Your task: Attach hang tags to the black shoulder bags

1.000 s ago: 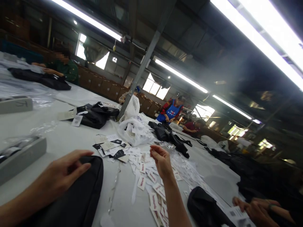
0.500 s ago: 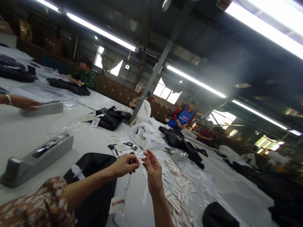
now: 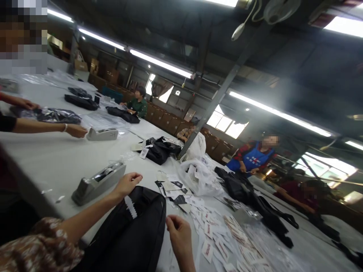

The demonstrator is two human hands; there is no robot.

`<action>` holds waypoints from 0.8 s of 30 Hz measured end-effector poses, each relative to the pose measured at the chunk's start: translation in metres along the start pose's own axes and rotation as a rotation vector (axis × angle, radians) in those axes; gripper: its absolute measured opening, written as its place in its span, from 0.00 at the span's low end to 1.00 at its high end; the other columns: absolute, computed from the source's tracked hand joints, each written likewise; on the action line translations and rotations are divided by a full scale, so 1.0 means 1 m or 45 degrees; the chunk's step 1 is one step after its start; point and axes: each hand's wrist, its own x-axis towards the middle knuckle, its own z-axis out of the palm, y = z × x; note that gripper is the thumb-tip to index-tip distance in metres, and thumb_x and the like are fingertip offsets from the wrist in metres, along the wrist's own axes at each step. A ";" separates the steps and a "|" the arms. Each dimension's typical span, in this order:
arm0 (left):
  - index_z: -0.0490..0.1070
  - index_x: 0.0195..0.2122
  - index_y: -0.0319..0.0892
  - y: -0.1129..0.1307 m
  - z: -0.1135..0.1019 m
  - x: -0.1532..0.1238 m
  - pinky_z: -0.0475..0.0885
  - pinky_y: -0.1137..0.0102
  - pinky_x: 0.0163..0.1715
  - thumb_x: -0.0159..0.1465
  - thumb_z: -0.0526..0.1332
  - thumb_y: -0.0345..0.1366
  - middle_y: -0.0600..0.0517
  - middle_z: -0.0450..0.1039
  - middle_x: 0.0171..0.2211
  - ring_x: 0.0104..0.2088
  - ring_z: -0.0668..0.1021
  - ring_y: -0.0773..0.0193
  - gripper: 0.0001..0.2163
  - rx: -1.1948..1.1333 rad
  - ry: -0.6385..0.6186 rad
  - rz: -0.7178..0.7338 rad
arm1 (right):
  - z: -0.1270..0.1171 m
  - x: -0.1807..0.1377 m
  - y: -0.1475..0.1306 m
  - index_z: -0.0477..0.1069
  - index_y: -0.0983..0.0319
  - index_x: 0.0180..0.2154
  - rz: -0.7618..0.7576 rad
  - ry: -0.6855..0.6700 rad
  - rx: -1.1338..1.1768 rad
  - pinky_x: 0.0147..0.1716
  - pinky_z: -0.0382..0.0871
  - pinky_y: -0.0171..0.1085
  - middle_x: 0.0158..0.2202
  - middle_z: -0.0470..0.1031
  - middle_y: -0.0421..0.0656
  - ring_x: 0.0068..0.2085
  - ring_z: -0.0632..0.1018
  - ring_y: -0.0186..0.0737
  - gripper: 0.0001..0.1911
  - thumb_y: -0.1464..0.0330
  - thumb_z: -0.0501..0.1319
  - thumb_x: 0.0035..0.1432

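A black bag with a ragged white strip near its top lies on the table in front of me. My left hand is above the bag's upper left edge, beside a grey tape dispenser. Its fingers are pressed together, and whatever may be between them is too small to make out. At the bag's right edge is my right hand, thumb and fingers pinched. Whether it grips the bag's edge or something small, I cannot tell.
Loose printed tags spread to the right, with black and white cards behind. Beyond lie a black bag with tags, a white plastic bag and a post. A co-worker's hand is by another dispenser.
My hands have come apart: the left moved toward the near tape dispenser, the right down to the bag's edge. The view has swung left. The co-worker's hand has drawn back from the far dispenser.
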 end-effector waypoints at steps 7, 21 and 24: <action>0.73 0.32 0.37 -0.056 0.004 -0.015 0.67 0.69 0.32 0.42 0.65 0.40 0.53 0.73 0.24 0.29 0.75 0.60 0.16 0.019 -0.150 -0.116 | 0.047 0.003 -0.016 0.76 0.58 0.26 -0.139 0.025 -0.407 0.28 0.64 0.36 0.25 0.77 0.43 0.28 0.76 0.43 0.11 0.66 0.56 0.54; 0.73 0.32 0.36 -0.074 0.004 0.010 0.59 0.74 0.20 0.49 0.54 0.32 0.58 0.64 0.16 0.18 0.67 0.69 0.12 0.166 -0.326 -0.141 | 0.109 0.029 -0.026 0.74 0.58 0.29 -0.156 -0.012 -0.754 0.30 0.62 0.35 0.31 0.78 0.44 0.33 0.77 0.42 0.13 0.69 0.51 0.58; 0.72 0.23 0.39 -0.072 0.000 0.011 0.59 0.74 0.23 0.48 0.55 0.31 0.57 0.66 0.17 0.21 0.69 0.67 0.06 0.289 -0.309 -0.066 | 0.110 0.030 -0.022 0.74 0.59 0.32 -0.117 -0.015 -0.610 0.31 0.63 0.35 0.31 0.78 0.44 0.33 0.77 0.42 0.12 0.69 0.52 0.58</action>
